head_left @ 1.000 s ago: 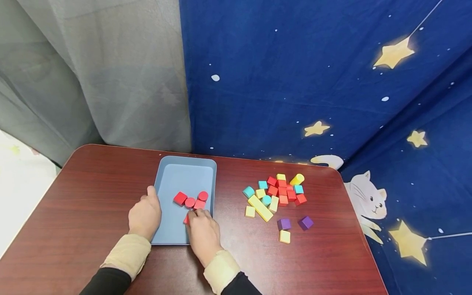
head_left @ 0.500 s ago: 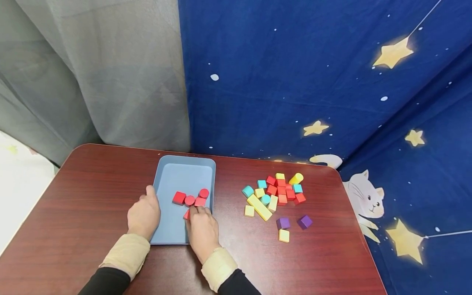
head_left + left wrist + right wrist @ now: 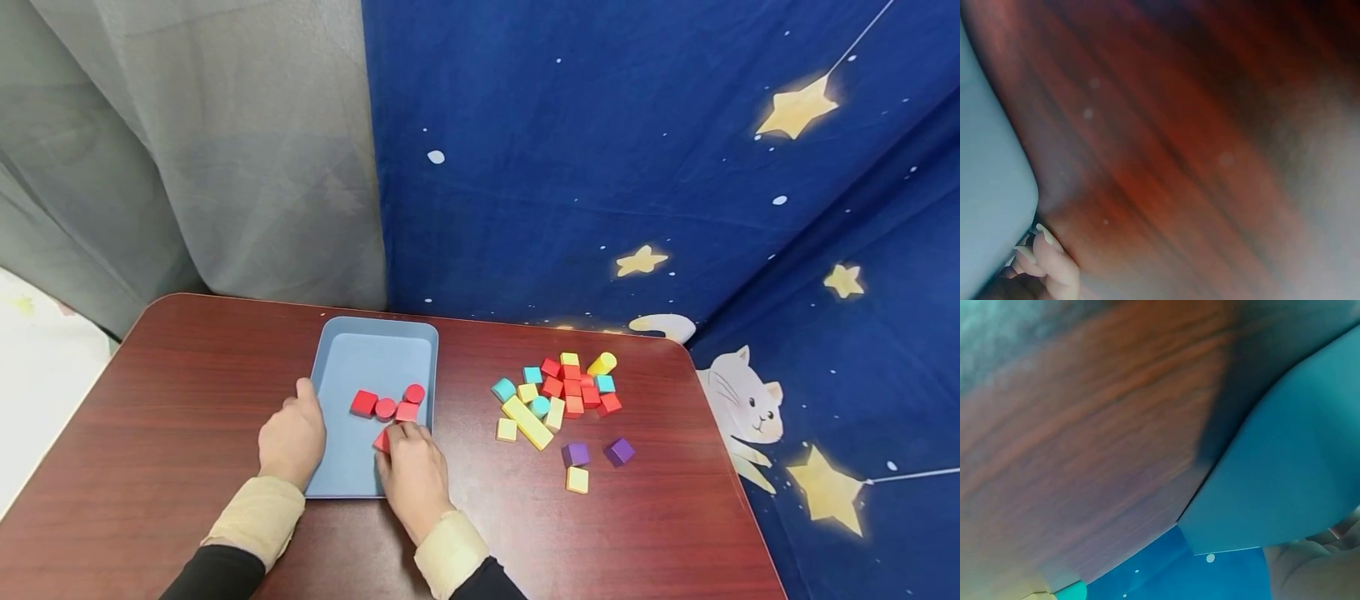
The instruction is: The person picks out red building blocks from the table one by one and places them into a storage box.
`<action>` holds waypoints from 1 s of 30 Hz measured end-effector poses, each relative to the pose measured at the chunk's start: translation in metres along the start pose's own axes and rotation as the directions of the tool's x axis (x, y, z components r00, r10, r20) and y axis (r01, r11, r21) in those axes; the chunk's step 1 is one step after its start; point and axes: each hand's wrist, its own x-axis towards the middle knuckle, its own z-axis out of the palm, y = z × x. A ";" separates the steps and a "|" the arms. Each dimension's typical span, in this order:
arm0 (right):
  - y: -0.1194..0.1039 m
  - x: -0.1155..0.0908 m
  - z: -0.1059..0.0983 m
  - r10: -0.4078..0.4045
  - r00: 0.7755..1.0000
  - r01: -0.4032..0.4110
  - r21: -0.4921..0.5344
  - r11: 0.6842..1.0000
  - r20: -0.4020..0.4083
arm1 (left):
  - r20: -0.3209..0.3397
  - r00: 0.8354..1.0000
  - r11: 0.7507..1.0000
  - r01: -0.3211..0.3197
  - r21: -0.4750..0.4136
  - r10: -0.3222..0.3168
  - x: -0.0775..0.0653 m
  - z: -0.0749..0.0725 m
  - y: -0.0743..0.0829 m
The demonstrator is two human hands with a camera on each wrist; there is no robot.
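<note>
Curtains, one grey (image 3: 277,150) and one blue with stars (image 3: 510,167), hang behind a reddish-brown bench (image 3: 202,367), apparently a simple backdrop. On the bench, a shallow blue-grey tray (image 3: 375,348) lies before the person, long sides pointing away, a placement that likely keeps its contents close to both hands. Mixed coloured blocks (image 3: 528,422) lie to its right, apart from the tray, probably leaving the right arm room. The left hand (image 3: 292,437) has its grip curled at the tray's left wall, seemingly steadying it against sliding. The right hand (image 3: 415,475) reaches over the near right part, just short of four red pieces (image 3: 364,403) grouped in the tray. Its grip is pinched on a fifth red block (image 3: 381,442) inside the tray; the fingertips are partly hidden, and whether the block is lifted cannot be told.
</note>
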 end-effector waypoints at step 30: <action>0.028 -0.009 -0.035 -0.030 0.999 0.038 0.216 0.976 -0.040 | 0.048 0.999 1.000 0.012 0.000 -0.012 0.001 -0.004 0.001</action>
